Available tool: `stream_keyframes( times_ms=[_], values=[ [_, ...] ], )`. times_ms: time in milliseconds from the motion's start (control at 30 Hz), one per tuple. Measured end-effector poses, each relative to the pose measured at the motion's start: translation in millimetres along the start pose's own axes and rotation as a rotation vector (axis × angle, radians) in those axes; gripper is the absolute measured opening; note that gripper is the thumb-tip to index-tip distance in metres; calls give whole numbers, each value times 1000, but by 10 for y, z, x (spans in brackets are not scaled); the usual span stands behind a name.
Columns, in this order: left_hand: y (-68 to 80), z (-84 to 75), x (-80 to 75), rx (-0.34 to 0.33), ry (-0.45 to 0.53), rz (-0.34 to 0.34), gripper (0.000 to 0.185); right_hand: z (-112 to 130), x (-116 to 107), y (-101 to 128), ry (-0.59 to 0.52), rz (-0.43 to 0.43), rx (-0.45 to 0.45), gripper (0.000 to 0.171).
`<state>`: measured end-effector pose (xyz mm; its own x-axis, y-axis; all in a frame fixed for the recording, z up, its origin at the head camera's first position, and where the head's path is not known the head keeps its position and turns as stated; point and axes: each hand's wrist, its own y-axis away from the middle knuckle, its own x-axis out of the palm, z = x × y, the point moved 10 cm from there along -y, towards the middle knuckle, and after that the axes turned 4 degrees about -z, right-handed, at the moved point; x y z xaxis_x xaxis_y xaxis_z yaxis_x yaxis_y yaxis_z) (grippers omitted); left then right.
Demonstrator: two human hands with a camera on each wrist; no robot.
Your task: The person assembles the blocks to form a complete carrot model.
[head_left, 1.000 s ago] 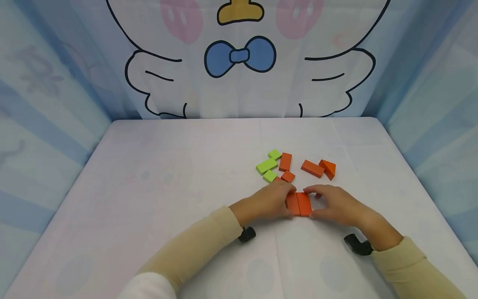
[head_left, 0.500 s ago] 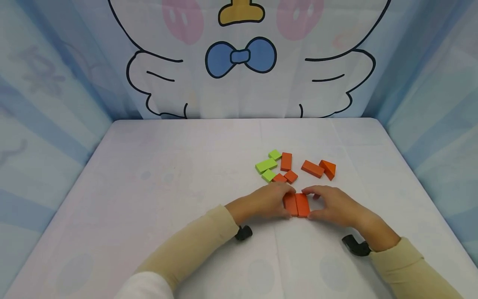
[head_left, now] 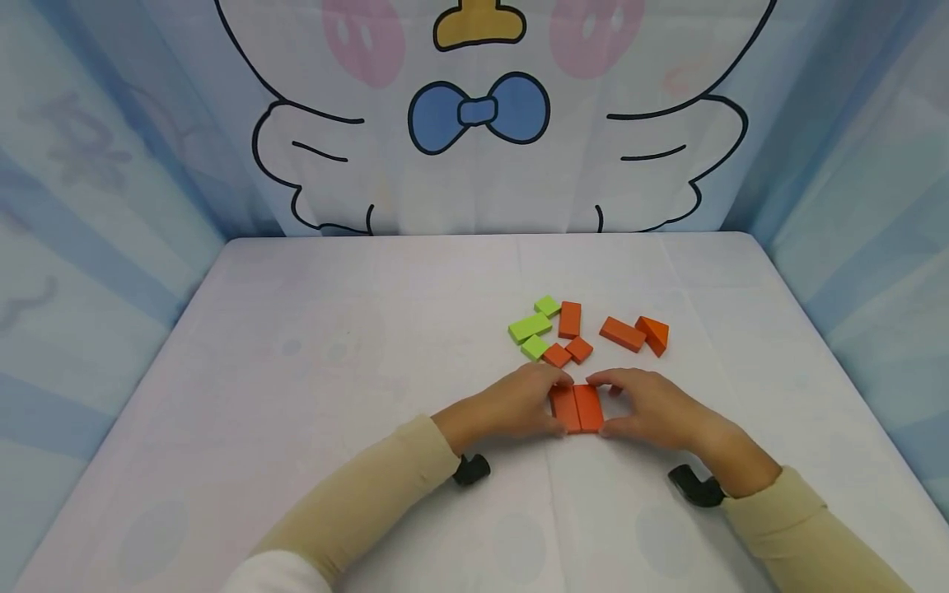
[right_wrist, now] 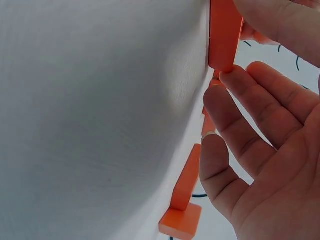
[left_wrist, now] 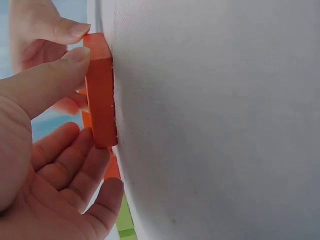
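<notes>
Two orange rectangular blocks lie side by side, long edges touching, on the white table in the head view. My left hand [head_left: 522, 401] holds the left block [head_left: 563, 409] by its ends, thumb at the near end and fingertips at the far end. On the other side, my right hand [head_left: 656, 409] grips the right block [head_left: 589, 409] likewise. The left wrist view shows the left thumb on the upper near corner of the orange block [left_wrist: 101, 100]. In the right wrist view, a fingertip touches the far end of the orange block [right_wrist: 224, 37].
Beyond the hands lie several green blocks [head_left: 530, 328], two small orange blocks [head_left: 557, 355] and an upright-lying orange block [head_left: 570, 319]. Farther right, another orange rectangular block [head_left: 622, 334] touches an orange triangular block [head_left: 653, 335]. A printed curtain [head_left: 474, 189] stands behind the table.
Both hands have slid the joined pair of orange blocks a little to the left and slightly nearer. A small orange block beyond the left hand, mostly covered before, now shows.
</notes>
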<state>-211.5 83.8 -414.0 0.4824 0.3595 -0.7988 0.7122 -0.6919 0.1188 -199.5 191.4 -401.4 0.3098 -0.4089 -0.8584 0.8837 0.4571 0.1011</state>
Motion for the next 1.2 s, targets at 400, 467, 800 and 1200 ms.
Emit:
stream_keyframes(
  times_ms=[400,467,800,1200],
  values=[
    [-18,32,21,-36,-9,1,62,-140,-129,-31,-8,-51,68,70],
    [-16,36,26,-45,-9,5,62,-219,-225,-58,-19,-91,97,71],
    [-31,49,54,-52,-2,14,62,-502,-404,-209,-11,-140,161,76],
    [-43,18,30,-25,-10,7,62,-491,-305,-188,37,-78,214,78]
  ],
)
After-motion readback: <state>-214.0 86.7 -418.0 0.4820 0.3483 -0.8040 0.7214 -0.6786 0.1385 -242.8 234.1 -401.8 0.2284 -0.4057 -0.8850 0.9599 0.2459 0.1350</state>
